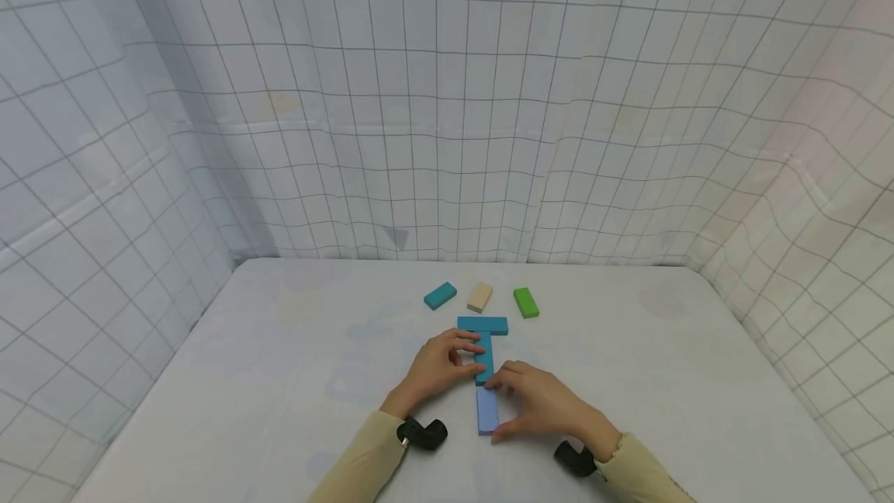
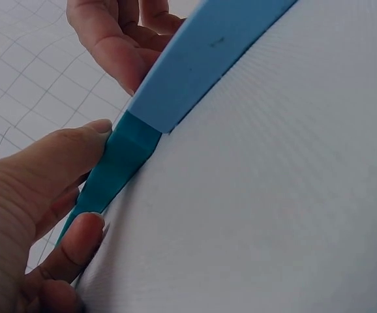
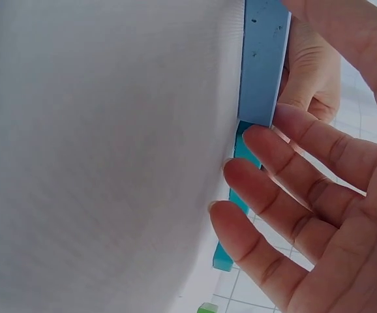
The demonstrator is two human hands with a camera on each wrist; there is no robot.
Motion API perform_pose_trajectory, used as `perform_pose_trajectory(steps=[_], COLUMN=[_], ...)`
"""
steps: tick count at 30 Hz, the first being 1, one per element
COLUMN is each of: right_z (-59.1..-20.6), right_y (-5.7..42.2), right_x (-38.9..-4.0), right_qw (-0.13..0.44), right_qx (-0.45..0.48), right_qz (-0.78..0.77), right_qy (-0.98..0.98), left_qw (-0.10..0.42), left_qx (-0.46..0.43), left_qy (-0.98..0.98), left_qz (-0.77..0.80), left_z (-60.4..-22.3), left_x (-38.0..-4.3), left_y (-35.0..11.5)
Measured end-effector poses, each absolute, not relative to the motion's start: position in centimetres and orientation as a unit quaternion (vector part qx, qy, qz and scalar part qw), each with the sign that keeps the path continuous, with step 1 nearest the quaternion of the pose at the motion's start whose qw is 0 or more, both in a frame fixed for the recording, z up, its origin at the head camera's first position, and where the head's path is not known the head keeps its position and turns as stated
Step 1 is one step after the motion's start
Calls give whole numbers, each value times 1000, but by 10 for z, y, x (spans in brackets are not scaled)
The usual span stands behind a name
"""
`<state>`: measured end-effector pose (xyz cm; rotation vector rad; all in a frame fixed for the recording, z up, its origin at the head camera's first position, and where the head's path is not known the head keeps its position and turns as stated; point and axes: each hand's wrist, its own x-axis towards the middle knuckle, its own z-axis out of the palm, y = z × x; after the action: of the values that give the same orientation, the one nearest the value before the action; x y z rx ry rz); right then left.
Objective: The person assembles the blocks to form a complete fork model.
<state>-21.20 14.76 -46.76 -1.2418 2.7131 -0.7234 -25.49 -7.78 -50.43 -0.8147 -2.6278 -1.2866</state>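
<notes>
In the head view, a long teal block (image 1: 487,360) lies lengthwise, its far end meeting a crosswise teal block (image 1: 483,324). A light blue block (image 1: 486,412) lies in line at its near end; the left wrist view shows the light blue block (image 2: 205,62) and the teal block (image 2: 126,153) meeting end to end. My left hand (image 1: 434,363) holds the lengthwise teal block, thumb near the joint and fingers farther along. My right hand (image 1: 548,402) holds the light blue block by its ends, thumb at the near one and index finger at the joint.
Beyond the crosswise block lie a short teal block (image 1: 440,296), a beige block (image 1: 479,297) and a green block (image 1: 526,303). White cloth (image 1: 293,363) covers the table. Grid-patterned curtains (image 1: 447,99) hang behind it and at both sides.
</notes>
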Motion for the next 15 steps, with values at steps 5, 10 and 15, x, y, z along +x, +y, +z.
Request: perform_pose_trajectory(steps=[5, 10, 15], right_z=[-468, -468, -469], right_y=[147, 147, 147], right_x=[-211, -211, -212], right_qw=[35, 37, 36], right_qx=[-402, -402, -402], right_qz=[-235, -235, -232], right_qy=[884, 884, 885], left_qw=[54, 54, 53], left_qx=[-269, -272, -269], left_qy=[-862, -858, -859], left_qz=[-426, -433, -431], left_z=[-505, -507, -508], left_x=[-255, -255, -255], left_y=[-78, -78, -79])
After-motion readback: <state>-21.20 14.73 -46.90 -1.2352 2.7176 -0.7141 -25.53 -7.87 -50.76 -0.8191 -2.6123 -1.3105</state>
